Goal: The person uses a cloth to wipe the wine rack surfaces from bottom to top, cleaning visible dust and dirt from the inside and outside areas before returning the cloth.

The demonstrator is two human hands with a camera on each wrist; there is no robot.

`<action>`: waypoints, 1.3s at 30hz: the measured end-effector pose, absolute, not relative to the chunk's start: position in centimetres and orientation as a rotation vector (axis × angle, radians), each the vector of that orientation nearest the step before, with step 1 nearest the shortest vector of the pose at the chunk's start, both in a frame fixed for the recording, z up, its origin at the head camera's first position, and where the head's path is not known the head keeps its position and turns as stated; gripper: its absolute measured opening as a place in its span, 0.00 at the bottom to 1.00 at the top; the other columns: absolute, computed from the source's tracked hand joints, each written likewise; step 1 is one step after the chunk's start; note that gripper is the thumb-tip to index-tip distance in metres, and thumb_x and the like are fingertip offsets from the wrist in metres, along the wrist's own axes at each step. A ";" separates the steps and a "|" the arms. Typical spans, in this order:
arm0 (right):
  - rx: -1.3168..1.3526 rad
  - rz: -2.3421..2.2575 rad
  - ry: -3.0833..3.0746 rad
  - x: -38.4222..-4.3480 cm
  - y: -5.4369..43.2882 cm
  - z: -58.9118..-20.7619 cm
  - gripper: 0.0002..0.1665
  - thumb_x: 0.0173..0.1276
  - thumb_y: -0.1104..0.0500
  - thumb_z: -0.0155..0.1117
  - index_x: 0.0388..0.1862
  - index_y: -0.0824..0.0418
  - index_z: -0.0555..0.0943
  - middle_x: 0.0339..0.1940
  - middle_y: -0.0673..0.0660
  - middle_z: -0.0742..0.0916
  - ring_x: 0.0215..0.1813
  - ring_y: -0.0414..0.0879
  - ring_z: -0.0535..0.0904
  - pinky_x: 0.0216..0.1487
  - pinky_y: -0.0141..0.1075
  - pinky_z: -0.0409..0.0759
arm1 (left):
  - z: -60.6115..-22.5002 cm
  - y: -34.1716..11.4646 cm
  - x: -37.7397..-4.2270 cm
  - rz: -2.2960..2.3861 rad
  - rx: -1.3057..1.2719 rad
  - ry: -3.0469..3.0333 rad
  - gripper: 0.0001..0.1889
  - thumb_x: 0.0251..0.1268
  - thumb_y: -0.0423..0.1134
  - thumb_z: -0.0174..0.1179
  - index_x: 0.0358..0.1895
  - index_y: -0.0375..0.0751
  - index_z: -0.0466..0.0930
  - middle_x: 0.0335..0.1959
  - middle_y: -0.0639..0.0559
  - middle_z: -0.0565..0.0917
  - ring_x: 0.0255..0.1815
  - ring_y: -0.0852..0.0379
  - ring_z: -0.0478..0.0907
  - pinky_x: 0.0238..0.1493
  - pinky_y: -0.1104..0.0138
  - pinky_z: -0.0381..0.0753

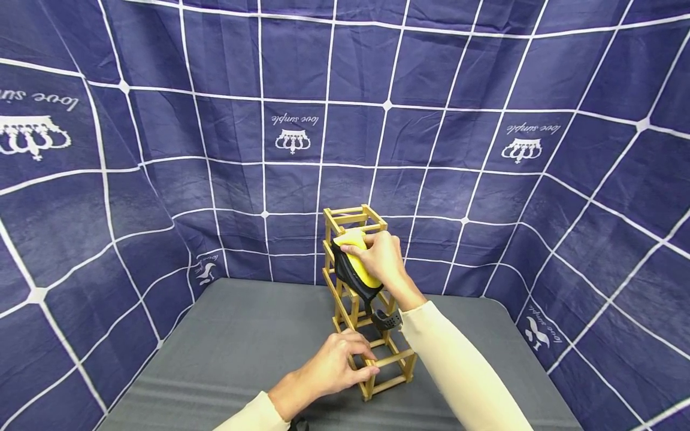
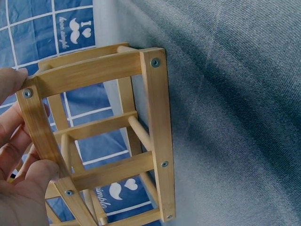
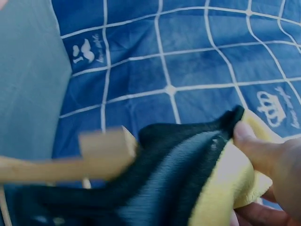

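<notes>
A stepped rack of light wooden bars (image 1: 396,358) stands on the grey surface, tall at the back and low in front. My left hand (image 1: 339,362) grips its low front corner; in the left wrist view, the thumb and fingers lie around a wooden post (image 2: 41,123). Over the taller part, my right hand (image 1: 385,260) pinches a soft black-and-yellow fabric piece (image 1: 362,263) by its yellow edge. The right wrist view shows its dark side (image 3: 164,174) beside a blurred bar end (image 3: 106,150). Whether the fabric touches the rack I cannot tell.
Grey cloth (image 1: 242,335) covers the surface beneath the rack. Blue curtains with white grid lines (image 1: 302,197) hang behind and at both sides. A black perforated strap piece (image 1: 387,320) sits by my right wrist.
</notes>
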State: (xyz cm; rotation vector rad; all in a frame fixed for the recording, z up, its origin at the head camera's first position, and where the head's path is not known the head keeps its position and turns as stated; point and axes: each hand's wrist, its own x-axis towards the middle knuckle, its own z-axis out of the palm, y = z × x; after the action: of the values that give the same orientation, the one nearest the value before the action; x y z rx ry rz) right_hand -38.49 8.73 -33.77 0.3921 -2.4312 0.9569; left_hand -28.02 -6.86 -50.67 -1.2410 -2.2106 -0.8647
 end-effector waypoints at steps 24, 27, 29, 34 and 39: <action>0.332 0.938 -2.464 -39.8 6.0 -35.8 0.31 0.67 0.42 0.92 0.15 0.52 0.83 0.16 0.44 0.80 0.25 0.44 0.75 0.27 0.32 0.69 | -50.9 -6.7 -28.3 -0.881 -1.263 -2.184 0.06 0.73 0.44 0.83 0.44 0.47 0.99 0.45 0.56 0.97 0.50 0.60 0.92 0.59 0.71 0.92; 0.330 0.894 -2.515 -39.8 5.9 -36.0 0.37 0.66 0.44 0.93 0.12 0.51 0.74 0.14 0.43 0.73 0.25 0.45 0.71 0.25 0.32 0.65 | -50.9 -6.8 -28.2 -0.878 -1.252 -2.199 0.06 0.73 0.44 0.83 0.44 0.48 0.99 0.45 0.56 0.98 0.51 0.60 0.92 0.59 0.70 0.92; 0.329 0.897 -2.516 -39.7 5.9 -36.0 0.36 0.65 0.44 0.93 0.12 0.52 0.75 0.14 0.43 0.73 0.25 0.45 0.71 0.25 0.32 0.65 | -50.8 -6.8 -28.1 -0.874 -1.246 -2.205 0.06 0.72 0.44 0.83 0.44 0.48 0.99 0.45 0.55 0.98 0.51 0.60 0.92 0.59 0.70 0.92; 0.325 1.008 -2.410 -39.6 5.9 -35.8 0.16 0.67 0.45 0.92 0.29 0.53 0.98 0.23 0.48 0.91 0.27 0.44 0.81 0.27 0.31 0.75 | -50.7 -6.8 -28.0 -0.865 -1.237 -2.207 0.06 0.70 0.44 0.84 0.43 0.48 0.99 0.44 0.55 0.97 0.50 0.60 0.92 0.58 0.71 0.92; 0.353 1.040 -2.361 -39.4 6.7 -35.7 0.13 0.70 0.45 0.90 0.39 0.54 1.01 0.28 0.51 0.96 0.28 0.45 0.84 0.28 0.33 0.78 | -50.6 -6.6 -27.8 -0.875 -1.226 -2.230 0.06 0.70 0.43 0.84 0.42 0.47 0.99 0.44 0.55 0.97 0.51 0.59 0.92 0.60 0.69 0.92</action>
State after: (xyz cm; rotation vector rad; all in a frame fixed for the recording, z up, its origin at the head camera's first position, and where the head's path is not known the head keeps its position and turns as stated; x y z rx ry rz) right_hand -39.38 6.70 -35.67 0.3526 -2.3611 1.0401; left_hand -27.81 -6.63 -50.62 -1.2259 -2.2305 -0.8750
